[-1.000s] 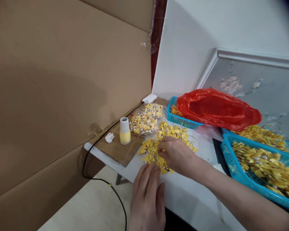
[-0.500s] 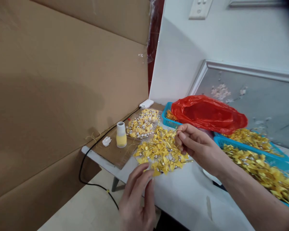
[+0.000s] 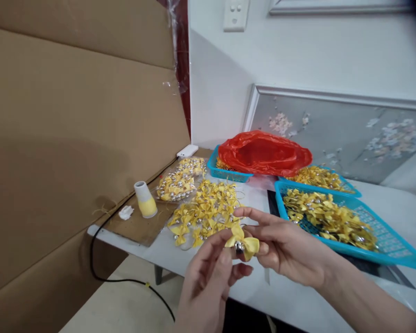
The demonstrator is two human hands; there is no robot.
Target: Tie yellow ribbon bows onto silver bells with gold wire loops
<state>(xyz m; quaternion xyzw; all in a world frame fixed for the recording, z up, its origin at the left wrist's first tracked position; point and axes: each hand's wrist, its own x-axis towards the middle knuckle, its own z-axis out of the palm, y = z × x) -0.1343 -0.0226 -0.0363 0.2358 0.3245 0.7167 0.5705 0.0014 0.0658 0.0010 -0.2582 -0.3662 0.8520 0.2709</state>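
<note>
A small yellow ribbon bow [image 3: 242, 243] with a silver bell at its centre is held up between both hands, in front of the table edge. My left hand [image 3: 208, 282] pinches its left side with thumb and forefinger. The fingers of my right hand [image 3: 287, 247] grip its right side. Behind the hands, a loose pile of yellow bows with bells [image 3: 204, 212] lies on the white table [image 3: 298, 296].
A clear bag of bows [image 3: 178, 181], a yellow-and-white spool [image 3: 144, 200] and a white scrap [image 3: 125, 212] sit on a cardboard sheet at left. Blue baskets [image 3: 377, 252] with bows stand at right, a red plastic bag [image 3: 263, 152] behind. A black cable [image 3: 125, 280] hangs off the table.
Both hands left the pile and came together toward me, now holding one bow between them. The camera view swung to the right.
</note>
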